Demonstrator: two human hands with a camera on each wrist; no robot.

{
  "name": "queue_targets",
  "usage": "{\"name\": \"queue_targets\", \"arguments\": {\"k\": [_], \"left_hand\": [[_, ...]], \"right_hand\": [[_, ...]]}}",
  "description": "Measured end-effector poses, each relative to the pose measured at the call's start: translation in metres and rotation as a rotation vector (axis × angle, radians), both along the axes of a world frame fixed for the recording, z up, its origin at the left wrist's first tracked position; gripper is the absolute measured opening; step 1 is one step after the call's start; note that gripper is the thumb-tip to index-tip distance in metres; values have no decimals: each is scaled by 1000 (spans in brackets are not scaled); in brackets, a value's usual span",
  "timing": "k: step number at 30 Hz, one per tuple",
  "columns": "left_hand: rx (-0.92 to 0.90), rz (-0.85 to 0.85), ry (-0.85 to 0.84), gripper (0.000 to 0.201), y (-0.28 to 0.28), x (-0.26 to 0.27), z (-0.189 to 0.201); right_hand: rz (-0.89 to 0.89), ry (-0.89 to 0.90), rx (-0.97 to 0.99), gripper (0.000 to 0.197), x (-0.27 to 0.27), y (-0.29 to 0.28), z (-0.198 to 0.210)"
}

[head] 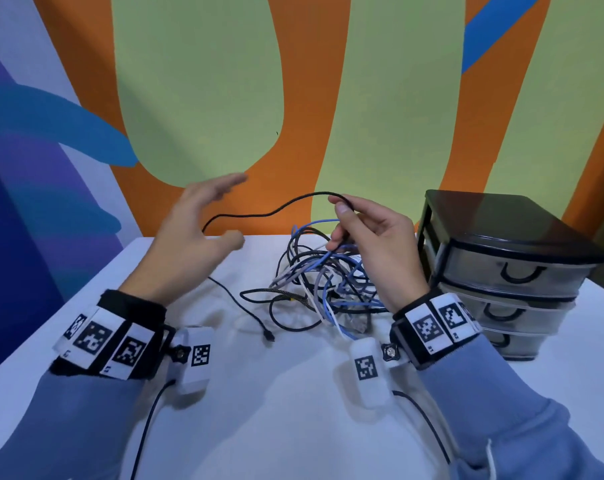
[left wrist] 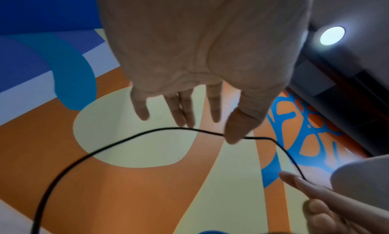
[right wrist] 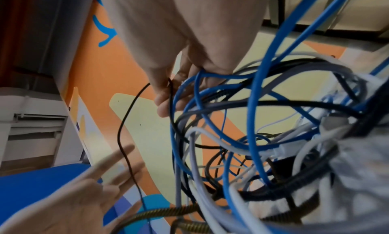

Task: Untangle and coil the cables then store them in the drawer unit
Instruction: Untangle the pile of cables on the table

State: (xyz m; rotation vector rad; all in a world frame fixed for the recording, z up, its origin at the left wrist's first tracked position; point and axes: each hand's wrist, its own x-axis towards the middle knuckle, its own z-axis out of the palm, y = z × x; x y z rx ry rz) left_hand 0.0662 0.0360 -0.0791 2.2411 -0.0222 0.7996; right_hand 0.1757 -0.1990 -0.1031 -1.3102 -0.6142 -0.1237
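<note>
Hands, two, both raised above the white table (head: 293,410), palms turned inward toward each other. Left hand (head: 189,233) hovers open, fingers spread and nearly straight, thumb out; motion-blurred in the head view. The left wrist view shows its thumb overlapping the thin black cable (head: 276,211), but whether it touches cannot be told. Right hand (head: 373,244) is lifted beside the drawer unit, fingers curled; thumb and forefinger pinch the thin black cable at its highest point, and the lower fingers sit among loops pulled up out of the tangle.

Drawer unit (head: 508,271): one, black frame and lid, translucent grey drawers with dark curved handles. Three drawers counted, all closed. It stands at the right side of the table, just beside the right hand.

Cable tangle (head: 321,285): one heap at table centre, between the two wrists and partly lifted under the right hand. Blue, white, grey and black strands are knotted through each other; a braided black-and-yellow cable (head: 286,295) lies at its near-left edge. Exact cable count cannot be told.

Thin black cable: one, arching in the air from the right-hand pinch across to the left hand, then dropping to the table, its plug end (head: 268,337) lying free near the left wrist.
</note>
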Motion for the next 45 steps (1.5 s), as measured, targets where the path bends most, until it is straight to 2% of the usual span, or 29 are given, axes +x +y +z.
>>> {"name": "queue_targets", "arguments": {"k": [3, 4, 7, 9, 12, 14, 16, 17, 21, 22, 25, 28, 29, 31, 33, 36, 41, 45], "left_hand": [[40, -149, 0, 53, -22, -2, -1], [38, -176, -6, 52, -29, -2, -3], [73, -202, -47, 48, -43, -1, -7], [68, -212, -107, 32, -45, 0, -8], [-29, -128, -245, 9, -39, 5, -9], [-167, -50, -322, 12, -32, 7, -7], [-282, 17, -362, 11, -24, 6, -4], [-328, 55, -367, 10, -20, 5, -2], [-421, 164, -307, 6, -6, 5, 0], [-417, 166, -271, 5, -4, 4, 2], [-333, 45, -114, 26, -1, -5, 8], [-242, -147, 30, 19, -9, -15, 14], [-209, -183, 57, 24, -12, -16, 13], [-139, -207, 123, 38, -21, -18, 12], [-122, -214, 197, 31, -29, -15, 10], [-109, -210, 280, 19, -33, -8, 3], [-40, -140, 340, 21, -31, 4, -11], [-76, -19, 303, 19, -20, 12, -21]], "right_hand": [[72, -28, -31, 20, -3, 3, -1], [102, -42, -51, 20, -4, 5, -2], [157, -82, -135, 20, -7, 8, -5], [183, -142, -195, 24, -7, 7, -5], [229, -254, -391, 51, -6, -1, -5], [199, -327, -614, 72, -2, -6, -7], [128, -365, -759, 75, 2, -10, -8], [87, -369, -779, 68, 4, -11, -8], [-39, -382, -735, 23, 11, -13, -9], [-60, -365, -723, 17, 12, -13, -10], [-105, -291, -665, 9, 14, -12, -11], [-151, -265, -623, 9, 13, -12, -11], [-154, -259, -614, 7, 14, -11, -12], [-128, -244, -610, 5, 14, -10, -13], [-102, -214, -616, 9, 14, -7, -15], [-31, -118, -575, 10, 13, -6, -13], [202, -7, -363, 15, 1, 0, -8], [452, 133, -260, 34, -8, 1, -1]]}}
